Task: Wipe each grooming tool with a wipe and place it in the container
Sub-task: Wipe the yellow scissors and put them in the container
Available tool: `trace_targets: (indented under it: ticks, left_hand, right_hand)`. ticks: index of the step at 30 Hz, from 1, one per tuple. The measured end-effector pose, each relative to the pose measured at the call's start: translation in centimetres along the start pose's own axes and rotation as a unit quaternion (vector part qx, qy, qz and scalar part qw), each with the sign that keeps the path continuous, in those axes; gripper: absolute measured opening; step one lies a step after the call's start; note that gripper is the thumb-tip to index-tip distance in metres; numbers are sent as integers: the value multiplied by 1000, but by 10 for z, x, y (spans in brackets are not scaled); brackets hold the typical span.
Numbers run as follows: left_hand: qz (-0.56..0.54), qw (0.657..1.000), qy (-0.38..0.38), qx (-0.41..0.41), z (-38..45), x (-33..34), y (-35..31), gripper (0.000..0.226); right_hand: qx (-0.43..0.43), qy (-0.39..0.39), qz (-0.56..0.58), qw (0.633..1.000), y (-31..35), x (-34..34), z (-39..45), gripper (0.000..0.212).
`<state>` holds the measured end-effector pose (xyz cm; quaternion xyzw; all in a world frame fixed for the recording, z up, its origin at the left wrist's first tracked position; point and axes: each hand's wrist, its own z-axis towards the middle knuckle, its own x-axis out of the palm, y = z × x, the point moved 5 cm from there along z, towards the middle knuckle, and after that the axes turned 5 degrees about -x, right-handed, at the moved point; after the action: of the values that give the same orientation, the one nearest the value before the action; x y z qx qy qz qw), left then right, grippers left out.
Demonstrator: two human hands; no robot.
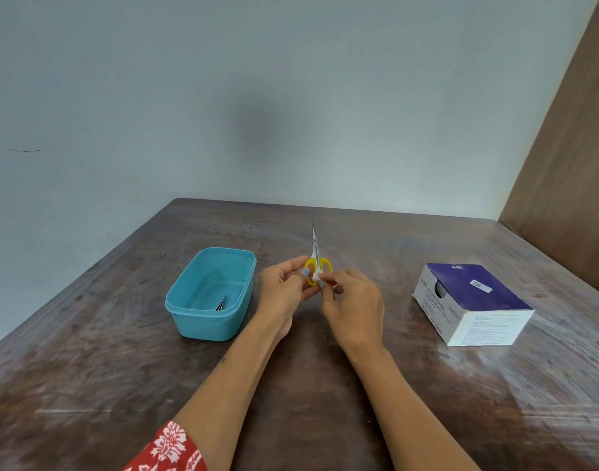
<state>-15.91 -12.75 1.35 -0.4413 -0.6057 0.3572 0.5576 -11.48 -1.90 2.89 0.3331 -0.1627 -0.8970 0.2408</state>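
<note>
Teal container (203,321) at left on brown tabletop (87,385), a dark metal tool (220,303) lying inside. Just right of it, left hand (284,287) curled round yellow-handled scissors (315,263), blades pointing up and away. Right hand (354,311) pinching a small white wipe (316,276) against the handle. Farther right, well apart, purple-and-white box (471,302).

Yellow handles and silver blades on the scissors (316,263), held between both hands. White wipe (315,276) at the right hand (354,309) fingertips; light blue nail polish. Turquoise container (210,294) left of the left hand (283,290). Purple-and-white box (471,302) (small print illegible) right of the right hand. Red sleeve (170,450), white floral pattern. Brown table (325,385), pale streaks.
</note>
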Motion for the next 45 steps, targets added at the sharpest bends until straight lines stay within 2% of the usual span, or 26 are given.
trace_targets:
  ticks: [6, 14, 19, 25, 27, 31, 34, 38, 45]
  left_hand:
    - [23, 998, 53, -30, -9, 8, 2, 22]
    - [22, 997, 66, -35, -11, 9, -1, 23]
    - [36, 994, 86, -59, -14, 12, 1, 24]
    - [-10, 998, 32, -57, -10, 6, -4, 23]
    - [-2, 999, 9, -49, -7, 2, -3, 20]
    - [25, 998, -27, -42, -5, -2, 0, 14]
    - [5, 998, -11, -59, -4, -2, 0, 16]
    - [33, 996, 25, -84, -8, 5, 5, 17]
    - [-5, 999, -10, -36, -2, -4, -1, 19]
  right_hand:
    - [25, -30, 8, 999, -6, -4, 1, 17]
    - [37, -31, 34, 998, -4, -4, 1, 13]
    - [9, -50, 41, 998, -4, -7, 2, 16]
    - [-76, 64, 41, 994, 6, 10, 0, 22]
    - [-87, 80, 24, 993, 7, 12, -1, 23]
    - [-74, 63, -4, 995, 9, 7, -2, 20]
    - [-49, 10, -17, 999, 2, 2, 1, 16]
    - [-38, -27, -24, 999, -6, -4, 3, 12]
    - [-52, 20, 3, 998, 0, 3, 0, 8]
